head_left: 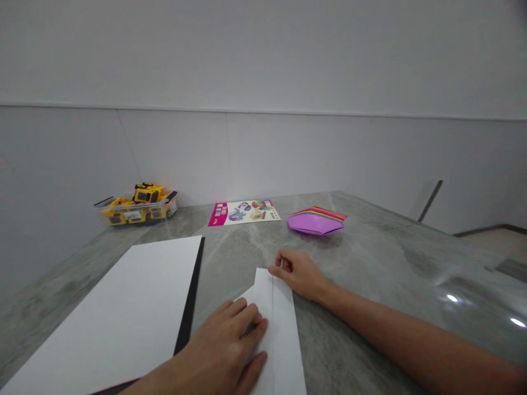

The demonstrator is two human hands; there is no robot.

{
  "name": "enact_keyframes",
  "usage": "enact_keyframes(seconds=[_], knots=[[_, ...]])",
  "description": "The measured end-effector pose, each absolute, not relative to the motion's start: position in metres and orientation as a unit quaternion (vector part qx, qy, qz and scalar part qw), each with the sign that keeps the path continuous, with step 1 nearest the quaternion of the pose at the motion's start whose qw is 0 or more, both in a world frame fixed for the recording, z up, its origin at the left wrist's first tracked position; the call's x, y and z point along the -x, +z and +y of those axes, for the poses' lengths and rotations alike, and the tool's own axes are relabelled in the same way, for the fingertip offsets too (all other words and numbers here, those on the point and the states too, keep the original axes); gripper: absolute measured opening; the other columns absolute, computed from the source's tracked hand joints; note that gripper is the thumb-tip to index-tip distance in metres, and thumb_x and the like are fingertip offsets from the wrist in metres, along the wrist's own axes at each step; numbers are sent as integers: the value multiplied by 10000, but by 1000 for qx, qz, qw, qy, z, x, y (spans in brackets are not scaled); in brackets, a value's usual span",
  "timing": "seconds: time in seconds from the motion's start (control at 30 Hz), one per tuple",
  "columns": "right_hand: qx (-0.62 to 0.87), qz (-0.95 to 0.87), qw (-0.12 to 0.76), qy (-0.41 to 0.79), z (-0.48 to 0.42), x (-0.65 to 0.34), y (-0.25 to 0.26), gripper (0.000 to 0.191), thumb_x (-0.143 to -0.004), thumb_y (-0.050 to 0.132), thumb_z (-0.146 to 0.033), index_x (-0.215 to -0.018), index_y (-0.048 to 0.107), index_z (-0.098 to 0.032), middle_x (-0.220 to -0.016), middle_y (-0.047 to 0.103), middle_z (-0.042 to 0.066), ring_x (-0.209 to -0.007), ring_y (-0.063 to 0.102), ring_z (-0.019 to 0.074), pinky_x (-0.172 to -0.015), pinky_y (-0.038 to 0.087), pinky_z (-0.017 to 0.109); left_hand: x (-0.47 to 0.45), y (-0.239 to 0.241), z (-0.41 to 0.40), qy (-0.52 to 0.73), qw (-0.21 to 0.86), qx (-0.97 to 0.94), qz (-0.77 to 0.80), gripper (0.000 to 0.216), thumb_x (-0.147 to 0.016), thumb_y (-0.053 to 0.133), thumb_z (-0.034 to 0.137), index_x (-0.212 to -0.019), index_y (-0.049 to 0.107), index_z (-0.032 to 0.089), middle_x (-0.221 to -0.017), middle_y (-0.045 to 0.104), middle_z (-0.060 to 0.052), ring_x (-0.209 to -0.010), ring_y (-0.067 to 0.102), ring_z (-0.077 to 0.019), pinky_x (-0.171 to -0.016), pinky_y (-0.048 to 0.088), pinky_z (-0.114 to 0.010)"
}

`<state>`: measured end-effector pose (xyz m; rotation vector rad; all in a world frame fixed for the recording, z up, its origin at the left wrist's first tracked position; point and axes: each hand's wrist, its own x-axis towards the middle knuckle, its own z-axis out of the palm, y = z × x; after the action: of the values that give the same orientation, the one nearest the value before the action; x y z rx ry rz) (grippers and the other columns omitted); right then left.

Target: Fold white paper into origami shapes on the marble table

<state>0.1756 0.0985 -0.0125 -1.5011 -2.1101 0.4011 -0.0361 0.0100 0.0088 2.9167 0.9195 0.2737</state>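
Observation:
A white sheet of paper (284, 340) lies folded lengthwise in front of me, with a crease running down its middle. My left hand (230, 345) is on its left flap, fingers curled and pressing on the paper near the crease; part of the flap is hidden beneath it. At the far end, the thumb and fingers of my right hand (298, 274) are closed in a pinch at the paper's top edge.
To the left lies a large white sheet (123, 307) over a black one (191, 296). Farther back are a clear box (142, 213) of yellow toy vehicles, a colourful booklet (245, 212) and a purple folded-paper piece (315, 222) with rainbow edges. A wall (263, 153) bounds the grey marbled table (370, 252).

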Motion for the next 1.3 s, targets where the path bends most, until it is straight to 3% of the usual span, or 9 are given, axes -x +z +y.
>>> enact_keyframes(seconds=[0.1,0.3,0.93,1.3], knots=[[436,-830,265,227,85,-176,-7,78,-741,621,-239,-742,636,-163,-557,493,-45,-517,438,85,-525,325,206,36,7,12,101,38,-949,297,322,-866,474,220,-1159,586,147,-1042,611,-128,-986,534,-282,-883,475,-476],[352,-830,162,402,73,-172,-3,62,-687,653,-195,-703,661,-135,-582,543,-38,-534,469,79,-493,345,176,34,13,13,91,66,-946,304,300,-873,463,199,-1144,587,159,-1030,601,-109,-977,532,-262,-869,482,-447],[374,-793,110,468,82,-171,1,72,-640,667,-192,-675,640,-135,-597,553,-52,-560,466,75,-503,345,170,39,14,14,97,112,-941,303,271,-883,454,222,-1115,584,170,-1015,575,-91,-968,517,-229,-892,463,-389],[459,-774,77,430,73,-165,7,47,-604,646,-171,-642,643,-144,-574,571,-40,-540,495,90,-468,345,175,39,14,14,88,87,-947,298,267,-877,443,221,-1090,592,161,-1008,573,-101,-958,514,-239,-878,461,-399]])
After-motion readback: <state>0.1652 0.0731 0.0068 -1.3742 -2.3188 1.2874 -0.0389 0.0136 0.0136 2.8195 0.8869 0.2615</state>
